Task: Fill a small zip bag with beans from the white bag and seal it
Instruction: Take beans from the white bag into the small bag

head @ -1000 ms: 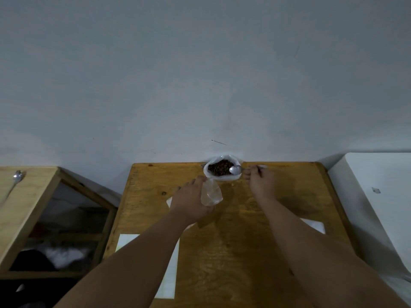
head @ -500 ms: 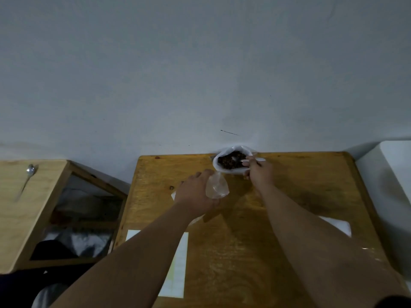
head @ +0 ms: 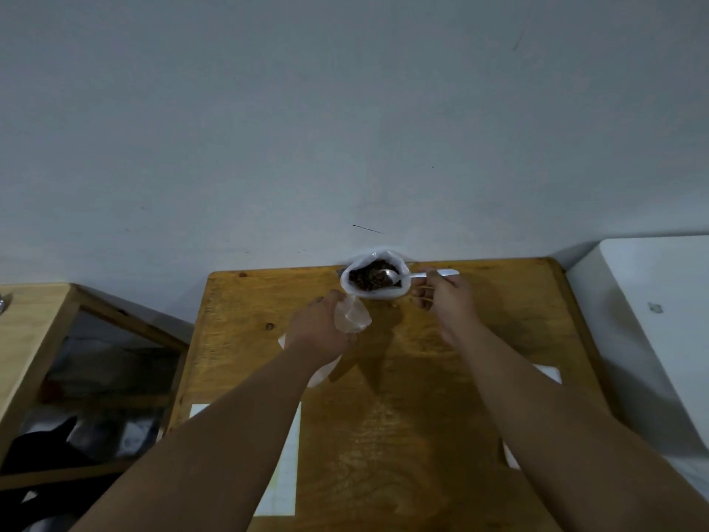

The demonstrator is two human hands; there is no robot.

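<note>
A wooden shelf stands off to the left, at 9 o'clock from the desk. A white paper sheet lies flat on the desk at about 7 o'clock.

The left hand is in the air over the desk. Its fingers are curled and pinch the top of the small zip bag. The small zip bag is see-through and looks to have nothing in it. It hangs at 7 o'clock from the white bag, just beside it.

The white bag sits at the far edge of the desk, at 12 o'clock, next to the wall. Its top is wide open, and dark beans fill it.

A spoon reaches in from 3 o'clock, and its round end rests on the beans. The right hand pinches the spoon's handle with curled fingers.

A big white box stands at 3 o'clock from the desk.
</note>
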